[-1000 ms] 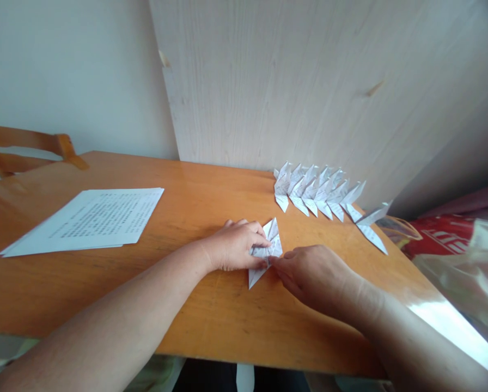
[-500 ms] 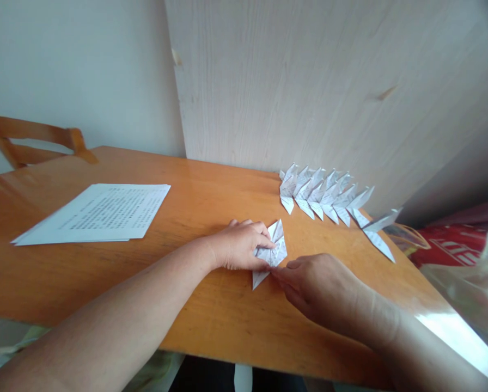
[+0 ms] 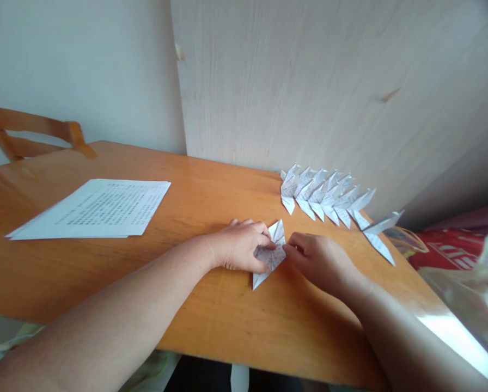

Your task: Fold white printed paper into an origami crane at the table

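Observation:
A small folded piece of printed white paper [image 3: 270, 256] lies on the orange wooden table [image 3: 211, 321], pointed at both ends. My left hand [image 3: 239, 245] rests on its left side, fingers curled and pressing it down. My right hand [image 3: 319, 261] comes in from the right, fingertips pinched against the paper's right edge. Both forearms stretch across the table's near edge.
A row of several finished folded paper pieces [image 3: 329, 198] lies at the back right along a pale wooden board [image 3: 309, 81]. A stack of printed sheets [image 3: 99, 209] sits at the left. A wooden chair back [image 3: 35, 133] stands far left. Red and clear plastic bags [image 3: 460, 256] lie at the right.
My right hand has moved up and left along the folded paper's right edge. My left hand has stayed pressed on the paper. The view has shifted slightly.

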Motion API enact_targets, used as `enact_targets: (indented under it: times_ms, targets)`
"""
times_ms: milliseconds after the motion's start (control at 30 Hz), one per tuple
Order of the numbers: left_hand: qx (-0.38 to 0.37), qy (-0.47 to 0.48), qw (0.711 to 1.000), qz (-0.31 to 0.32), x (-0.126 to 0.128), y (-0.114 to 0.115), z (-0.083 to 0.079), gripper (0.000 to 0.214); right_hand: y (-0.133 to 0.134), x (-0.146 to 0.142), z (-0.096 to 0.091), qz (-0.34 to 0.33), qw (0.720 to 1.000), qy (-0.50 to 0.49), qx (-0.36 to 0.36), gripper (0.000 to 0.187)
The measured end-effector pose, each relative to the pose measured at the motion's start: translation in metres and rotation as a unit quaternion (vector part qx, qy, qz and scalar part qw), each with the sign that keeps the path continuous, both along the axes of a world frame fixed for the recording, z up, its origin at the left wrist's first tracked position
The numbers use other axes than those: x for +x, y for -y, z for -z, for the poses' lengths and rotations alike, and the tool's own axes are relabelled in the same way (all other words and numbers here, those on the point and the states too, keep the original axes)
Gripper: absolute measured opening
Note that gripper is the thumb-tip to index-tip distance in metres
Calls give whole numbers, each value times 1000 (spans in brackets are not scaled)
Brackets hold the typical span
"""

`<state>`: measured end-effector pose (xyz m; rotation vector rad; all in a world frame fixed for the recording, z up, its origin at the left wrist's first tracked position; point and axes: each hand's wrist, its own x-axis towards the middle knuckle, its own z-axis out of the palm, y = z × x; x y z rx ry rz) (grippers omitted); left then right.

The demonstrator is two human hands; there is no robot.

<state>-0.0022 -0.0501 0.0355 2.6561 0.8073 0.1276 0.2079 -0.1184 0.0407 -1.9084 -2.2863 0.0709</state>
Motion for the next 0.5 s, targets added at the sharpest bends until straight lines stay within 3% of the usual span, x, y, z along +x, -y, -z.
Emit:
enact_targets:
  times_ms: [133, 500]
  targets:
    - [8, 3, 1000, -1, 0, 0, 2, 52, -15, 2, 11, 41, 999, 13, -4, 34]
    - [9, 6, 1000, 0, 0, -1, 4, 44, -9, 1, 5, 2, 999, 38, -32, 39]
